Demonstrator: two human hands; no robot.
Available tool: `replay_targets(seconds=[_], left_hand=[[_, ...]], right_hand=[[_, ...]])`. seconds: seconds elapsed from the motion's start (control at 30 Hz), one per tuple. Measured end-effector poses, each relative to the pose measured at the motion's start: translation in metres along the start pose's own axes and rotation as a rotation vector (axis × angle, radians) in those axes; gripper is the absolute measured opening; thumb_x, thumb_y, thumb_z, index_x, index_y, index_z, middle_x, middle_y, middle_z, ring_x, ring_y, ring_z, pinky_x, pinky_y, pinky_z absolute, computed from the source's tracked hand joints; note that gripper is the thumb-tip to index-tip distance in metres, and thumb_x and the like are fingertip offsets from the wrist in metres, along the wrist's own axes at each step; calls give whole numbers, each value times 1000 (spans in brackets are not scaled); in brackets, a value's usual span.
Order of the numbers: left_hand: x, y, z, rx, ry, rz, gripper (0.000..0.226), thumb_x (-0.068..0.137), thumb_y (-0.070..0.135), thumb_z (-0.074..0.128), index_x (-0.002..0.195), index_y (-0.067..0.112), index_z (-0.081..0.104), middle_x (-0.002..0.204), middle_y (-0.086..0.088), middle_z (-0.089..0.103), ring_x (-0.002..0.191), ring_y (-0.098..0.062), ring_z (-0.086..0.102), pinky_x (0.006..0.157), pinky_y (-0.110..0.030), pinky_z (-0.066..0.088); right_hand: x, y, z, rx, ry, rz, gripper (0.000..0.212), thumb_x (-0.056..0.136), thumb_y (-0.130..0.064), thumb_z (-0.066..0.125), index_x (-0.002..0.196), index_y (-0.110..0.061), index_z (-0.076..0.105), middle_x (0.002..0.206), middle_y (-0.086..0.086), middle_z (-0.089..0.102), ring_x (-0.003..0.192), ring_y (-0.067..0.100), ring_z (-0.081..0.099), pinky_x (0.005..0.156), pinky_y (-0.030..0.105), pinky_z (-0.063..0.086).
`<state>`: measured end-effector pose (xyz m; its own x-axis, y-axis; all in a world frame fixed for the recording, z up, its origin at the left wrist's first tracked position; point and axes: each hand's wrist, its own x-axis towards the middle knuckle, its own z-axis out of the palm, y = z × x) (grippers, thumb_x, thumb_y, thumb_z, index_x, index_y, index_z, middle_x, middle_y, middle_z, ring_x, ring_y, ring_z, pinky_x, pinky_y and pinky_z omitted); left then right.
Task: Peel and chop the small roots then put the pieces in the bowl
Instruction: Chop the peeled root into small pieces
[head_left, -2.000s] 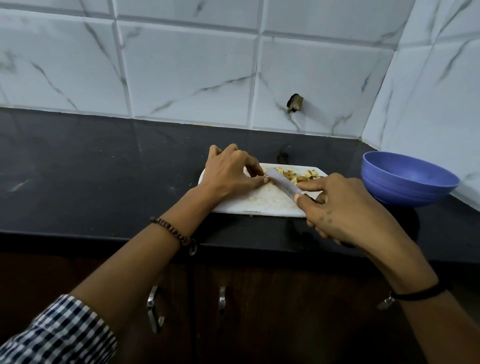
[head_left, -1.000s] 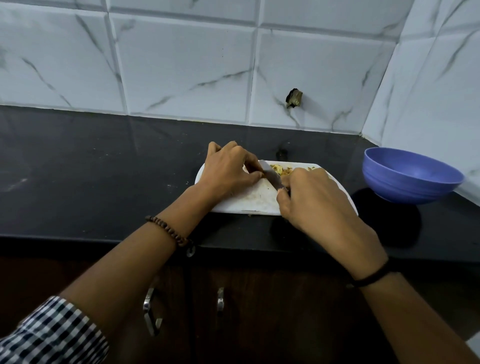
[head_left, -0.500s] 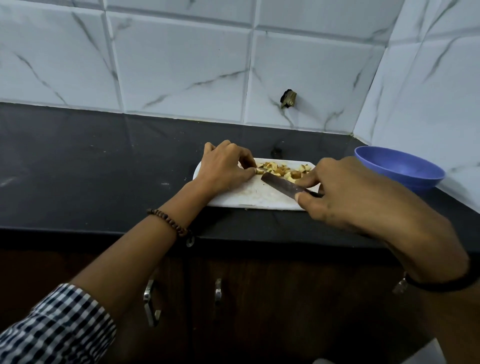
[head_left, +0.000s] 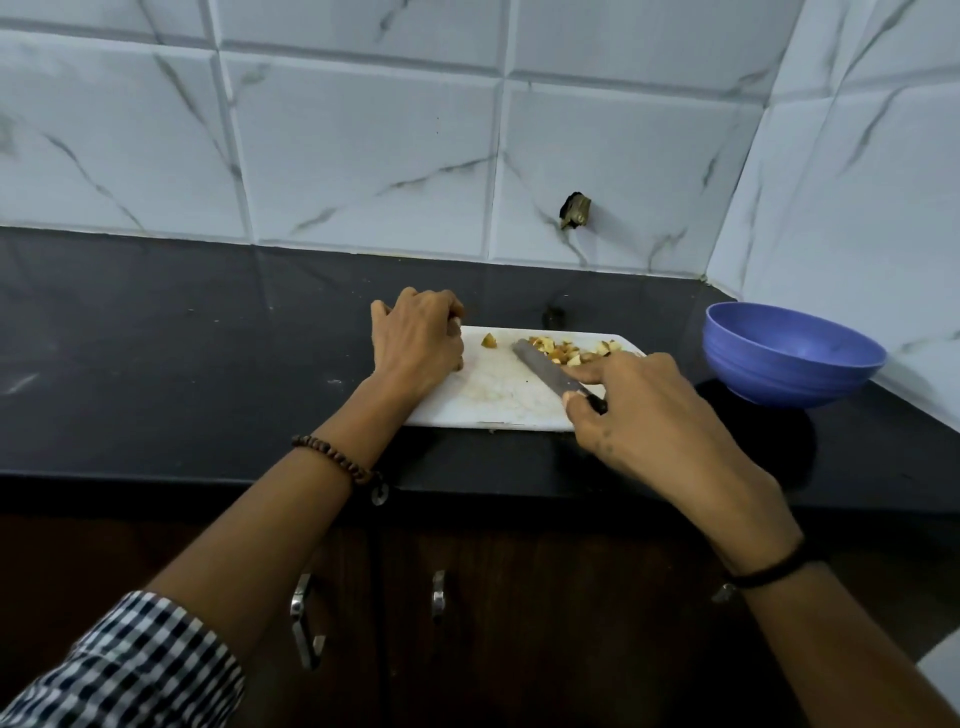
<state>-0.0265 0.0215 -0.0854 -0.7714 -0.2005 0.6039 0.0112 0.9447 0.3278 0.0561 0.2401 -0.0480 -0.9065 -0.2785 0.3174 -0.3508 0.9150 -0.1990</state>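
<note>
The right hand (head_left: 655, 418) is gripping the knife (head_left: 545, 368) by its handle, forefinger lying along the blade's back. The left hand (head_left: 415, 340) is resting on the left end of the white chopping board (head_left: 493, 402), its fingers curling under; whether they are holding anything cannot be told. Chopped root pieces (head_left: 566, 351) are lying at the board's far right edge, with one stray piece (head_left: 488, 341) farther left. The blue bowl (head_left: 789, 358) is standing apart to the right.

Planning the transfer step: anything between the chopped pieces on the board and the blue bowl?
Nothing visible. Only bare counter separates the right end of the cutting board from the bowl, which stands upright, mouth open. The right hand, gripping the knife, sits just this side of the chopped pieces, not across that path.
</note>
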Motion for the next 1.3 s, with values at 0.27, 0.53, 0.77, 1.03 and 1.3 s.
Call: replay_targets(seconds=[0.27, 0.53, 0.77, 1.03, 1.3], left_hand=[[-1, 5, 2, -29, -156, 130, 30, 93, 30, 52, 118, 39, 65, 111, 17, 65, 113, -12, 44, 92, -40, 25], [1, 4, 3, -136, -136, 156, 13, 90, 34, 63, 101, 36, 70, 96, 17, 69, 101, -9, 50, 90, -39, 27], [1, 6, 4, -100, -34, 192, 13, 87, 33, 66, 96, 31, 75, 88, 16, 72, 86, -4, 44, 85, -34, 25], [1, 12, 6, 63, 27, 225, 19, 87, 31, 59, 91, 30, 77, 94, 13, 72, 93, -8, 52, 87, -34, 25], [0, 8, 5, 14, -20, 144, 18, 89, 37, 61, 97, 34, 76, 94, 14, 72, 100, -11, 50, 86, -34, 24]], right_hand=[[4, 3, 0, 62, 98, -16, 33, 94, -36, 52, 122, -25, 66, 76, -1, 55, 69, 17, 56, 60, 31, 48], [12, -4, 4, 152, 33, -15, 36, 94, -35, 53, 128, -28, 63, 88, 2, 59, 71, 18, 55, 62, 35, 54], [24, -11, 12, 160, 31, 18, 26, 92, -32, 53, 109, -19, 68, 74, 4, 58, 56, 20, 56, 60, 34, 56], [36, -21, 16, 99, -14, 14, 29, 95, -31, 52, 115, -15, 66, 85, 3, 48, 49, 17, 46, 45, 26, 38], [25, -13, -8, -5, -122, -30, 25, 92, -30, 53, 109, -19, 68, 112, 7, 63, 59, 19, 54, 47, 27, 40]])
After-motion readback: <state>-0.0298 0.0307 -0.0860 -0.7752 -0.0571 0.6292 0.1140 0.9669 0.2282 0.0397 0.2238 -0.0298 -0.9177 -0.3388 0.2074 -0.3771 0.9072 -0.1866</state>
